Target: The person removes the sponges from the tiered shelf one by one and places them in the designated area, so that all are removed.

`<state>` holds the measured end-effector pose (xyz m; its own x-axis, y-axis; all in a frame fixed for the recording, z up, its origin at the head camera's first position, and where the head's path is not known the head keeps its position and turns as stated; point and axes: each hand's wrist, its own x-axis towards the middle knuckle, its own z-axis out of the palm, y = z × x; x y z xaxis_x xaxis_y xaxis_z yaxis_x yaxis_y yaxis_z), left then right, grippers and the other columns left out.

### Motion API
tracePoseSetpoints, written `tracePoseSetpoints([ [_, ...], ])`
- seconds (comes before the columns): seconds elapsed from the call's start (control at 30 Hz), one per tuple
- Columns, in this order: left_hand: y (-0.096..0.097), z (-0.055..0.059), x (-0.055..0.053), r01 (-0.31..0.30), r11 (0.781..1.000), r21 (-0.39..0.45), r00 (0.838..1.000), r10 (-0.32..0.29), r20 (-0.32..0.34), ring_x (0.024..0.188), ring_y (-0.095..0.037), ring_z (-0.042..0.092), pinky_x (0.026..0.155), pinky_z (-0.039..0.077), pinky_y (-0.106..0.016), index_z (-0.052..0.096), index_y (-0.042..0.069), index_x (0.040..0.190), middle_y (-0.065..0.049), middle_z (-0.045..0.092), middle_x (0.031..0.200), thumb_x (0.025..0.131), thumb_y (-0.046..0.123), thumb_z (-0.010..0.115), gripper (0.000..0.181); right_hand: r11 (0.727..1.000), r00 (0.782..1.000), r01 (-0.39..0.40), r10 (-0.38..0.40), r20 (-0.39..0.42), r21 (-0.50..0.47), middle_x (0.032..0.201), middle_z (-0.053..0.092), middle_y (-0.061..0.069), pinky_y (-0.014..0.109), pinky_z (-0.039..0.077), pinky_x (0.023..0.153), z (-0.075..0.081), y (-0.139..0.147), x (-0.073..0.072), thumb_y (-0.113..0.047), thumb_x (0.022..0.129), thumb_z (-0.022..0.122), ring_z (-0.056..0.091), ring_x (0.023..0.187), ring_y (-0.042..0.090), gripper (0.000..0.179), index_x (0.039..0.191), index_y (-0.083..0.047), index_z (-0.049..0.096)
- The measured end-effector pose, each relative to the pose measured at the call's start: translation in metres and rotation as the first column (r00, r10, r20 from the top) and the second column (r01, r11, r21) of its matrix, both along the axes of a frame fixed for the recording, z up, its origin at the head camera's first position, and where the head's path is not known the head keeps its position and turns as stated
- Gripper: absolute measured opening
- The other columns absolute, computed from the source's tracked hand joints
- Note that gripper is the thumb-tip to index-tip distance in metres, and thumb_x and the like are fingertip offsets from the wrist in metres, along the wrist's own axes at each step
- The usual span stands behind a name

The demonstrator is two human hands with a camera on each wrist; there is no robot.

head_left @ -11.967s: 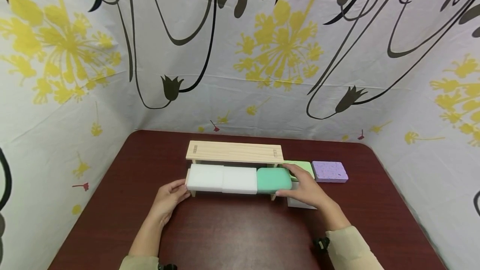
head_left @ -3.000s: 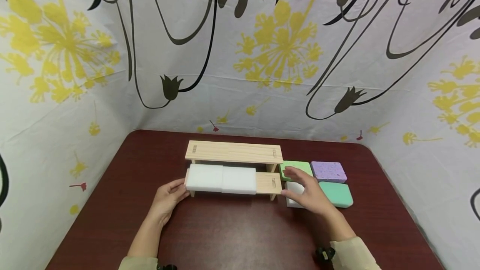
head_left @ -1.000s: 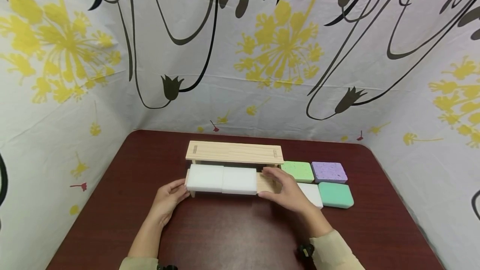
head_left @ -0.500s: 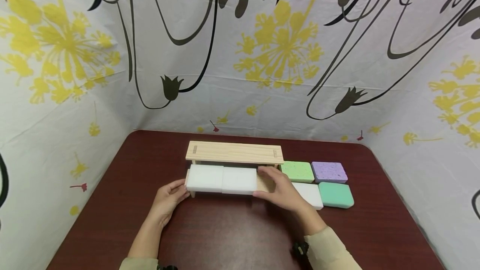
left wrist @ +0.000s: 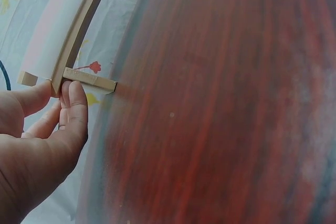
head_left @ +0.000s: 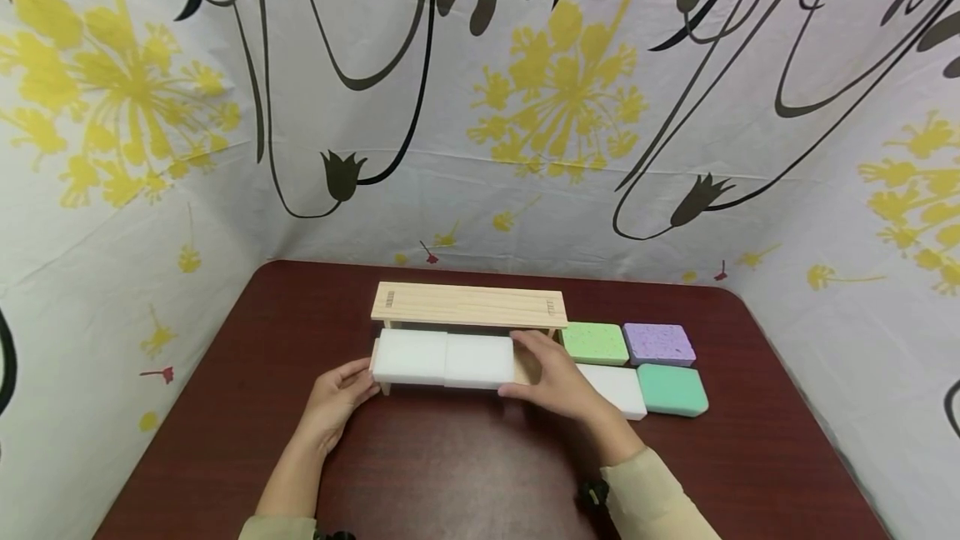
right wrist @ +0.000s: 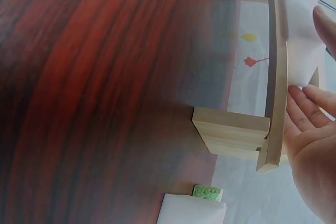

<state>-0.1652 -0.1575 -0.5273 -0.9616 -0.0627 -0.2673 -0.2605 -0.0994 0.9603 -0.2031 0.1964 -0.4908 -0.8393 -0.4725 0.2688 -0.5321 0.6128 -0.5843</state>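
Two white sponges, the left one and the right one, lie side by side on the front tier of a low wooden rack. My left hand pinches the rack's left end; in the left wrist view the thumb is on top and the fingers are below, beside a wooden leg. My right hand spans the right end of the right white sponge, thumb at the front edge and fingers at the back corner. The right wrist view has these fingertips at the end of the sponge.
Behind stands the bare upper tier. Right of the rack on the dark red table lie a speckled green sponge, a purple sponge, a teal sponge and another white sponge. Patterned cloth surrounds the table.
The teal sponge, on the front tier's right end twelve seconds ago, now lies on the table. My right hand has moved left to the right white sponge. My left hand stays put.
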Motion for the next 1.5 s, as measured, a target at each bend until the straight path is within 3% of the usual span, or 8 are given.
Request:
tracePoseSetpoints([
  [0.53,0.000,0.003,0.002,0.007,1.000,-0.003,1.000,-0.007,-0.010,0.103,-0.015,0.067,0.092,0.058,-0.027,0.047,-0.016,0.140,-0.035,0.055,0.134,0.103,-0.003,0.053,0.040,0.999,1.000,0.011,-0.011,-0.002,0.030,0.131,0.061,0.010,0.049,0.048,0.106,0.001,0.004,0.000,-0.037,0.073,0.093,0.057,0.120,0.026,0.086,0.142,-0.002,0.055],
  [1.13,-0.001,-0.001,0.001,0.006,1.000,-0.011,1.000,-0.006,-0.004,0.102,-0.013,0.067,0.090,0.058,-0.025,0.048,-0.014,0.140,-0.034,0.055,0.134,0.103,-0.003,0.052,0.039,0.999,1.000,0.015,-0.016,-0.019,-0.032,0.130,0.061,0.005,0.047,0.051,0.103,0.005,0.020,0.006,-0.033,0.069,0.096,0.058,0.120,0.023,0.081,0.137,-0.006,0.060],
  [1.5,0.000,-0.001,0.001,0.003,1.000,-0.015,1.000,-0.003,-0.001,0.105,-0.015,0.066,0.092,0.058,-0.026,0.048,-0.013,0.140,-0.034,0.054,0.135,0.103,-0.001,0.053,0.039,0.999,0.999,0.031,-0.031,0.012,-0.042,0.133,0.061,0.002,0.047,0.052,0.101,0.007,0.032,0.011,-0.037,0.070,0.095,0.057,0.123,0.022,0.082,0.138,-0.008,0.060],
])
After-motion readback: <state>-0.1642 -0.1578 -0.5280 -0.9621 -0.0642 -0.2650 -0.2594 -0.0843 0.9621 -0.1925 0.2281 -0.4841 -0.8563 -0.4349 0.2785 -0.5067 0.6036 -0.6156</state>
